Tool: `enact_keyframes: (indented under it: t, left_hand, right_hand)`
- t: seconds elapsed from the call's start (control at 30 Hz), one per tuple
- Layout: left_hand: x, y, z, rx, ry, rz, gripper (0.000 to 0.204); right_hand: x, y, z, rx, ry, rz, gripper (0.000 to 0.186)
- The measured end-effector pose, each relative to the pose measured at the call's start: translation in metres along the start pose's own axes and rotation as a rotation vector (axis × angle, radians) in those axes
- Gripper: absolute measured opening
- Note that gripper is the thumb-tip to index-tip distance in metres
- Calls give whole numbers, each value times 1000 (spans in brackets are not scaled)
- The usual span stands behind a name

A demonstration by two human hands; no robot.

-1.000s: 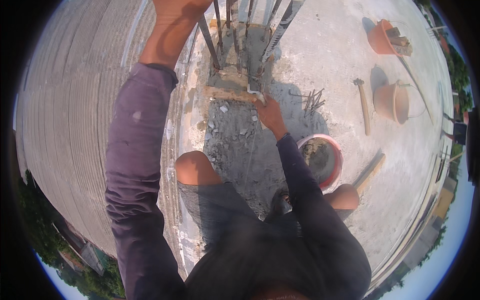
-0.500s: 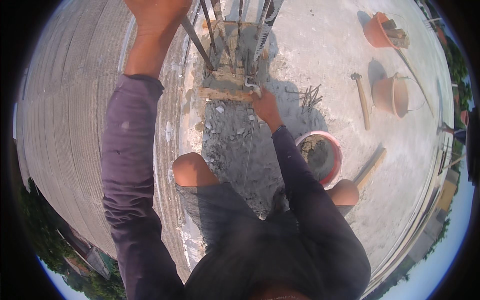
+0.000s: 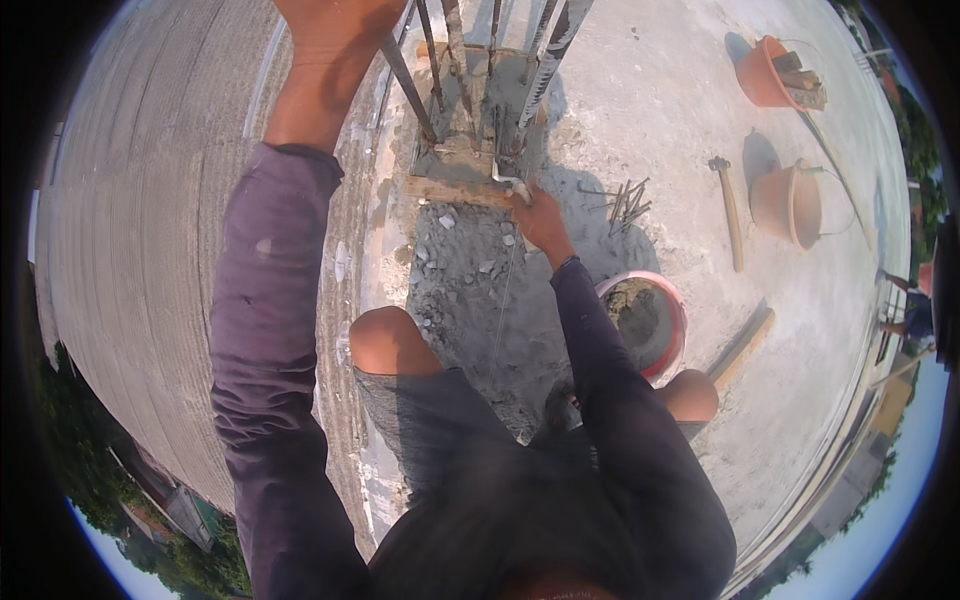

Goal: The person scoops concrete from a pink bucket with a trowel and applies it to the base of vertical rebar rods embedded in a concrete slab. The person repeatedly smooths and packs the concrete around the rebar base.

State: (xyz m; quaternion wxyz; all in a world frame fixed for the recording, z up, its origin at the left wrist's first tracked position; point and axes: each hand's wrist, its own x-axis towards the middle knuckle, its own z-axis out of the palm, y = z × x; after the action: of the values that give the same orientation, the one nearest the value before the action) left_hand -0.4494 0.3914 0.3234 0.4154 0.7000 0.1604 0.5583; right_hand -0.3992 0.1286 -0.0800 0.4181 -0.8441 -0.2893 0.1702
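My right hand [image 3: 542, 220] is closed round the handle of a trowel [image 3: 507, 182], whose pale bent metal neck shows beside a wooden strip [image 3: 455, 191]. The trowel's blade is hard to make out, edge-on near the wet concrete. Several upright reinforcing bars [image 3: 459, 70] rise from the wooden formwork just beyond. My left hand [image 3: 340, 25] is raised at the top edge, next to the bars; its fingers are out of the picture, so its grip cannot be seen. Rough mortar and stone chips [image 3: 450, 250] cover the ground between my knees.
A bucket of mortar [image 3: 643, 320] stands by my right forearm. Cut rods [image 3: 627, 207], a hammer [image 3: 729, 215], a tilted bucket [image 3: 788, 203], a bucket of wood pieces [image 3: 763, 75] and a plank [image 3: 745, 347] lie to the right. Corrugated roofing [image 3: 150, 250] spans the left. Another person [image 3: 912, 310] is at far right.
The whole view has shifted slightly right and down. My right hand still grips the trowel beside the wooden strip; more of its bent neck shows. My left hand stays raised.
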Motion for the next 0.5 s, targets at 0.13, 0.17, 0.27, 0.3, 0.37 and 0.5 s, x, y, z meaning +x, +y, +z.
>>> enact_keyframes:
  t: [0.13, 0.17, 0.27, 0.3, 0.37, 0.5]
  left_hand:
    - [-2, -2, -1, 10, -7, 16, 38]
    - [-2, -2, -2, 12, -9, 21, 38]
    - [-1, -3, 0, 15, -19, 19, 38]
    - [-1, -2, -1, 22, -16, 22, 38]
    - [-2, -1, -1, 28, -15, 34, 38]
    - [-2, -3, -1, 28, -18, 29, 38]
  right_hand:
    - [2, 3, -3, -43, -20, -60, 56]
    - [3, 2, -6, -5, -71, -6, 56]
    - [4, -9, -10, 79, -126, 110, 58]
    - [6, -13, -12, 36, -131, 49, 58]
    - [8, -23, -12, 33, 36, -210, 55]
    - [16, -39, -17, 70, -119, -33, 52]
